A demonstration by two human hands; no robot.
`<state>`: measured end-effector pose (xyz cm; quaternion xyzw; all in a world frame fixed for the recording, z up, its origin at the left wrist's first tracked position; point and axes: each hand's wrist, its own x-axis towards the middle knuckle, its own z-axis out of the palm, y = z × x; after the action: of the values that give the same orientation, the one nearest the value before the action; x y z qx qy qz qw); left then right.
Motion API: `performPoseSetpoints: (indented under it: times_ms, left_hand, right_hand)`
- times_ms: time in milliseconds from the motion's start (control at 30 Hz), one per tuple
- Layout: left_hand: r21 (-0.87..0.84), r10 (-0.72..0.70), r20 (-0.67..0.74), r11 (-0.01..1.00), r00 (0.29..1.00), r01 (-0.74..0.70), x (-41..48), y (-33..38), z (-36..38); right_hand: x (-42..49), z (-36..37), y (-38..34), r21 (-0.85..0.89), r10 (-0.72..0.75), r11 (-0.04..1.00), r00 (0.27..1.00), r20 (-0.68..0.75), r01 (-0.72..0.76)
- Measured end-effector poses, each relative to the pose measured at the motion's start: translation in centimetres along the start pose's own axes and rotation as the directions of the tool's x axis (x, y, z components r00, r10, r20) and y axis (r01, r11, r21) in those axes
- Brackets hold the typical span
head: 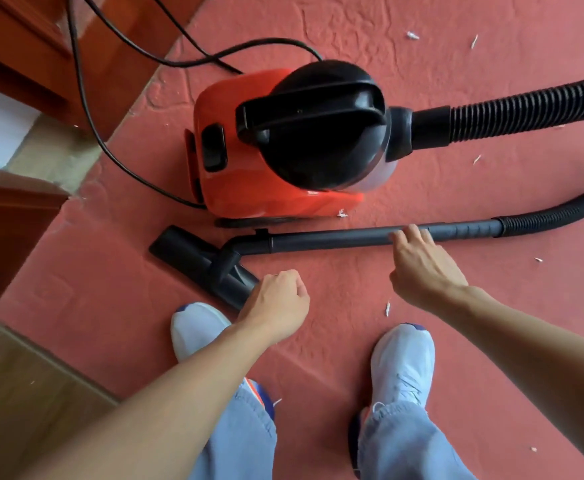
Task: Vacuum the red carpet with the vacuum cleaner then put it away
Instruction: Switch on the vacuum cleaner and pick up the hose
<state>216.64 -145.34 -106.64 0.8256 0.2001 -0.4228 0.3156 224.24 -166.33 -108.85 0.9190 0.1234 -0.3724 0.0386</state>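
A red vacuum cleaner [249,188] with a black top and carry handle stands on the red carpet [456,57]. Its ribbed black hose [526,112] leaves to the right and loops back to the black wand [318,239], which lies flat on the carpet in front of the machine. The floor nozzle [186,258] is at the wand's left end. My right hand [422,268] reaches down with its fingertips resting on the wand near the middle. My left hand [276,303] hovers in a fist over the nozzle's near end and holds nothing.
The black power cord [86,109] runs from the machine's left side up past dark wooden furniture [13,230]. Small white scraps [412,35] lie scattered on the carpet. Wooden flooring [16,393] borders the carpet at lower left. My white shoes [403,362] stand just behind the wand.
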Motion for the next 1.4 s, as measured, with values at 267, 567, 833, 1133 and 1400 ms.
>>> performPoseSetpoints:
  times_ms: [267,567,833,1133,1400]
  left_hand:
    - [-0.085,-0.051,-0.033,0.995,0.998,0.048,3.3,-1.6,3.4]
    - [0.112,-0.182,0.069,0.978,0.981,0.174,0.1,-1.4,0.5]
    - [0.077,-0.14,0.088,0.988,0.986,0.134,-9.7,6.6,-5.4]
    - [-0.094,-0.008,0.141,0.995,0.99,0.021,-20.5,16.9,-10.0]
    - [-0.312,0.024,0.169,0.95,0.985,0.031,-27.8,21.8,-15.0]
  right_hand:
    - [4.9,3.6,2.6,-0.328,0.045,0.941,0.993,-0.11,-0.079]
    - [-0.4,-2.1,4.8,-0.172,-0.195,0.966,0.981,0.015,0.195]
    - [-10.4,-12.7,5.2,-0.212,-0.255,0.939,0.962,0.095,0.269]
    - [-20.4,-22.8,4.5,-0.533,-0.015,0.82,0.939,0.343,0.208]
    - [-28.2,-27.6,3.6,-0.61,0.084,0.775,0.93,0.357,0.164]
